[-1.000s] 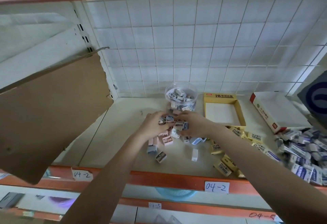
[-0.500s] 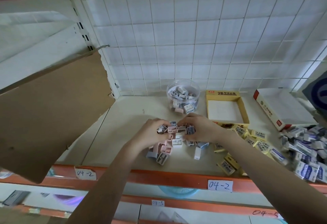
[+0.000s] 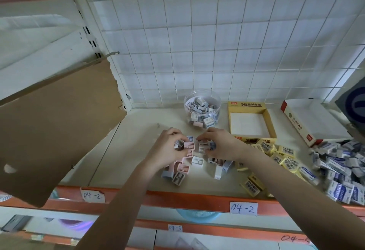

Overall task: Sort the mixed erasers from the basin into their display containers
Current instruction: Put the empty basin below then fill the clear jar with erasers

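A loose pile of small pastel erasers point(image 3: 194, 162), pink, white and grey-blue, lies mid-shelf. My left hand point(image 3: 167, 151) grips a few of them, pink and grey ones showing between its curled fingers. My right hand point(image 3: 221, 145) pinches more small erasers, a white and a blue one at its fingertips. The two hands nearly meet over the pile. Behind them stands a clear round jar point(image 3: 202, 109) part-filled with the same small erasers. A yellow display box point(image 3: 269, 119) to its right is bare inside.
Yellow barcode erasers point(image 3: 276, 154) are scattered right of the pile, and blue-and-white ones point(image 3: 343, 168) are heaped at far right. A white and red box point(image 3: 308, 123) sits behind them. A cardboard sheet point(image 3: 55, 127) hangs at left. A blue basin point(image 3: 197, 216) shows below the orange shelf edge point(image 3: 187, 200).
The view shifted slightly. Both hands stayed over the pile and gathered the small erasers closer together between their fingers.
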Demonstrator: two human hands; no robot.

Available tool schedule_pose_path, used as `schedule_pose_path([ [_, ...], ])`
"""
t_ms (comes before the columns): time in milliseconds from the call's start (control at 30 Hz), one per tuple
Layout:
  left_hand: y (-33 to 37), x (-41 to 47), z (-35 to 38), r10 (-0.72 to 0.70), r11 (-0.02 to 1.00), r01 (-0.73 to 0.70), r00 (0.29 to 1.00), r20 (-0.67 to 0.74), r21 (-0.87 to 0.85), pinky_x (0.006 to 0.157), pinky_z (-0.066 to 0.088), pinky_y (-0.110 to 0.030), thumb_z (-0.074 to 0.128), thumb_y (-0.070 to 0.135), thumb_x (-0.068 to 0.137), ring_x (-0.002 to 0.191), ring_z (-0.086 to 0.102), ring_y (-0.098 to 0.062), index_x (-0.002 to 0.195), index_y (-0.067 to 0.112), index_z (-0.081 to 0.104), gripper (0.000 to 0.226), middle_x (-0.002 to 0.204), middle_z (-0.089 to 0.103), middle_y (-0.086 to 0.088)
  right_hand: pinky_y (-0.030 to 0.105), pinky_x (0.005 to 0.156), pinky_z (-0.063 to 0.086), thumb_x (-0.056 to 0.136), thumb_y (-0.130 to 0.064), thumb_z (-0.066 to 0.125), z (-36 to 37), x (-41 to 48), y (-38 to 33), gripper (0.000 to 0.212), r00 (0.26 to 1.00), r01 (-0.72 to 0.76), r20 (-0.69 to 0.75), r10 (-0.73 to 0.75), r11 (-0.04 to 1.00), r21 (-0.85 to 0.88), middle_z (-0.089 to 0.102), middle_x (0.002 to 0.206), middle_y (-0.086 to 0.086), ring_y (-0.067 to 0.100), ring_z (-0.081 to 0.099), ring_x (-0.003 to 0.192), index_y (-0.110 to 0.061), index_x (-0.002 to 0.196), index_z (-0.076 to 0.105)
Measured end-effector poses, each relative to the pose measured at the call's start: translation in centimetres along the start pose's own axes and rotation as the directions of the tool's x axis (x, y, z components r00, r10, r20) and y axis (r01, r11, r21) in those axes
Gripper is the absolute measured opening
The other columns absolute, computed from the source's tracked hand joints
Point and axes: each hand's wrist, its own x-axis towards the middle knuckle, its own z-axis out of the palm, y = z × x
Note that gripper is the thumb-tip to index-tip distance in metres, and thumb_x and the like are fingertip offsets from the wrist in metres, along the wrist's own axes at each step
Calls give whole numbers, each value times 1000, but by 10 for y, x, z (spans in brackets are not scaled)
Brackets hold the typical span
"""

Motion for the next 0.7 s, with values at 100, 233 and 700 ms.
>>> schedule_pose_path([
  [100,3,-2,-3,7,998,-10,998,-56,-60,87,34,-8,76,21,77,103,49,-7,105,16,68,30,111,49,9,16,78,42,81,-15,64,-2,-2,1,45,1000,18,-21,-19,1000,-22,49,107,-7,12,55,95,-25,125,58],
  [233,6,-3,-3,-1,990,-14,994,-107,-143,86,39,-5,78,15,74,98,58,-6,102,15,68,30,113,55,10,15,82,42,82,-20,66,-2,-3,0,44,999,35,-20,-35,999,-34,54,114,-3,11,56,97,-23,124,58],
  [700,11,-1,-2,-52,955,3,986,-157,-297,70,48,-10,79,2,70,77,67,-9,103,12,68,35,109,58,13,14,92,36,81,-23,66,2,-2,-2,49,1000,30,1,-30,996,-88,54,126,0,14,53,112,-19,129,57],
])
